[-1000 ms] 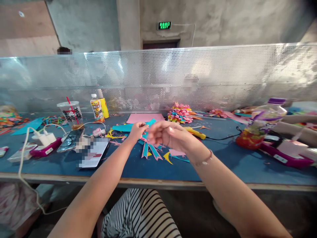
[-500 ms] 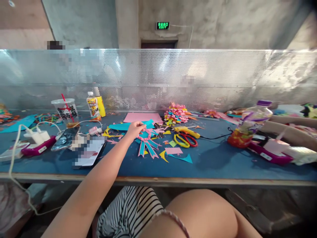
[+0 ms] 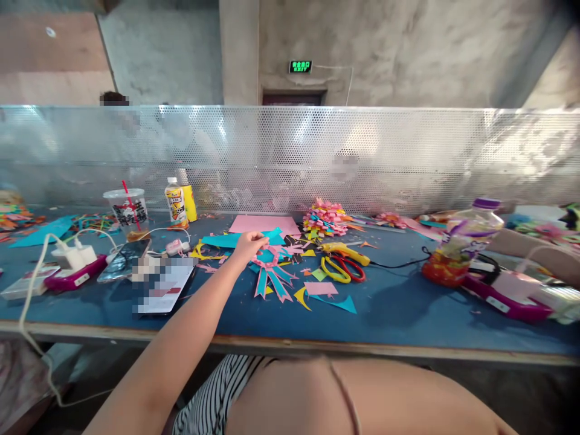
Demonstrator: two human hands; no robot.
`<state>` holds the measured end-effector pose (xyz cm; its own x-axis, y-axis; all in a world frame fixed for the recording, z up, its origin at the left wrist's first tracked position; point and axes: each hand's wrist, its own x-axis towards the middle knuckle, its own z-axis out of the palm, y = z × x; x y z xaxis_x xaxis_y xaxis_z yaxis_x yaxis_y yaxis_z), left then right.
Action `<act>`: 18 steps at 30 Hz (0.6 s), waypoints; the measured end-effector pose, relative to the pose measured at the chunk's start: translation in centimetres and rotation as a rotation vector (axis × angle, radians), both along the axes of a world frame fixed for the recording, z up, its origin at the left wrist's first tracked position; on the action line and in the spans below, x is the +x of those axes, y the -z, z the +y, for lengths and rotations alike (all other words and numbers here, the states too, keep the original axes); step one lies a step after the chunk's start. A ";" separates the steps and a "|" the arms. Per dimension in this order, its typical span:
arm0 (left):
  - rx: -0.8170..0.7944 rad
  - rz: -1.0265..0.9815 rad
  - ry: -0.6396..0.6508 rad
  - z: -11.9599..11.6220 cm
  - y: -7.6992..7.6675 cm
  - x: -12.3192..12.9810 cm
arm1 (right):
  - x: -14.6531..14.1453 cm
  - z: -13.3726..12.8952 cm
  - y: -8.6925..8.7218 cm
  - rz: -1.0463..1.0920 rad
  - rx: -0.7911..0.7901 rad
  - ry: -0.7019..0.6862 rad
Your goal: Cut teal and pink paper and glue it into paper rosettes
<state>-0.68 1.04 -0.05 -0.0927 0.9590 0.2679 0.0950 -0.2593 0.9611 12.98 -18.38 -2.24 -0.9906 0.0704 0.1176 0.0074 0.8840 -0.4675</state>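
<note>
My left hand (image 3: 254,243) reaches over the middle of the blue table, with its fingers pressed together. What they pinch is too small to make out. Blue paper (image 3: 220,241) lies beneath and beside this hand. Right at the fingertips is a pink and blue paper ribbon piece (image 3: 272,279), a ring with forked tails. Yellow-handled and red-handled scissors (image 3: 338,270) and a yellow glue gun (image 3: 348,254) lie to its right, among pink, yellow and blue scraps. My right hand does not show.
A tablet (image 3: 170,287), a phone (image 3: 124,260), a cup with a red straw (image 3: 129,214) and a small bottle (image 3: 176,204) stand or lie left. A large bottle (image 3: 464,241) stands right, near a co-worker's arm (image 3: 525,251). A pink paper pile (image 3: 324,217) sits behind.
The view has tilted up, so the table appears lower. My left hand stays by the ribbon piece with its fingers together. The co-worker's arm at the right has shifted.
</note>
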 end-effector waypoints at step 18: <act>0.032 -0.245 0.131 -0.7 0.0 1.5 | 0.8 21.0 -2.1 0.850 -0.925 0.680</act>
